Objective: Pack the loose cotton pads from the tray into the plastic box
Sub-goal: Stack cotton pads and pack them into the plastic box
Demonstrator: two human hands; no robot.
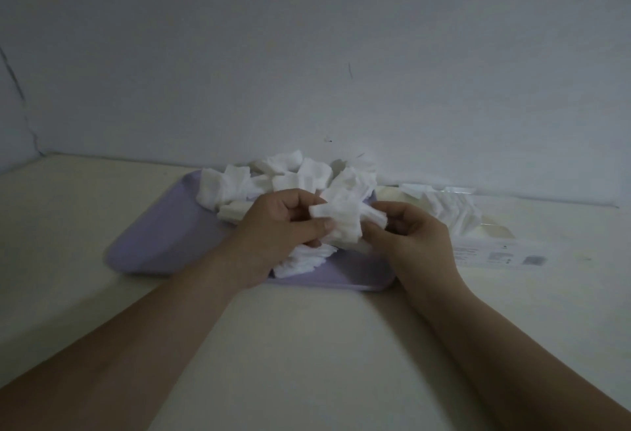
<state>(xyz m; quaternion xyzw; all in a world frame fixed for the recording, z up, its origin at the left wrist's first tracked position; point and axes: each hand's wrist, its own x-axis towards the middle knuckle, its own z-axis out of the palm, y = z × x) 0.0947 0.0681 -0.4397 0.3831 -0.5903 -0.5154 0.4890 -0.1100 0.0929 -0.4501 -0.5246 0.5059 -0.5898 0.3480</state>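
Cotton pads [341, 222] pinched between left hand [280, 225], right hand [409, 236]

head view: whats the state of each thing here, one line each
tray: flat on the table, near-left part bare
loose pads: heaped on the tray's far side
held pads: uneven bunch, lifted above the tray
left hand: grips the held pads
right hand: pinches the held pads
plastic box: right of the tray, a row of pads standing in it

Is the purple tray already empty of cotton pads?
No, a heap of cotton pads lies on the purple tray.
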